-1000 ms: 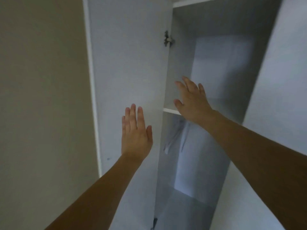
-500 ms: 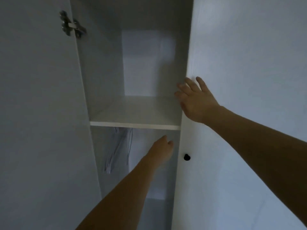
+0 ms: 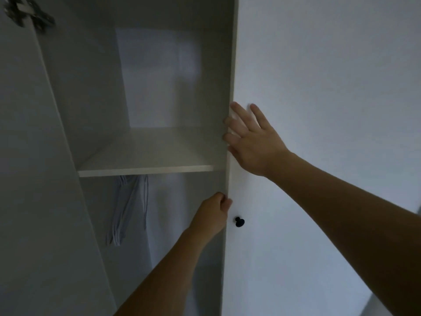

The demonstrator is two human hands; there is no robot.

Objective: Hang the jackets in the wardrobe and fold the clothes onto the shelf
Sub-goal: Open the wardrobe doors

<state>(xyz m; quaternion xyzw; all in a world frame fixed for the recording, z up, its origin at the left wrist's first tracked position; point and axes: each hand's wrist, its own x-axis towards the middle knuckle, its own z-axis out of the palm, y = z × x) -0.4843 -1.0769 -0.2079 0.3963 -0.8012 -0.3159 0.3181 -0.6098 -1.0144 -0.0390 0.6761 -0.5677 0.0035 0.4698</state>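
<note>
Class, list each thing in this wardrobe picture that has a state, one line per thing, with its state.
left door: swung open
right door: shut
shelf: bare
hangers: hanging under the shelf, no clothes on them
left hand: fingers curled round the right door's edge
right hand: flat on the right door, fingers straight

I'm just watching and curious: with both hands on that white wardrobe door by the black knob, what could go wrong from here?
1. The left hand curls round the edge of the closed white wardrobe door, beside the small black round knob; if the door swung shut, fingers might get pinched.
2. The right hand lies flat at the same edge, so it gives little grip.
3. The pale hangers hang under the white shelf; a careless reach might knock them.
</note>
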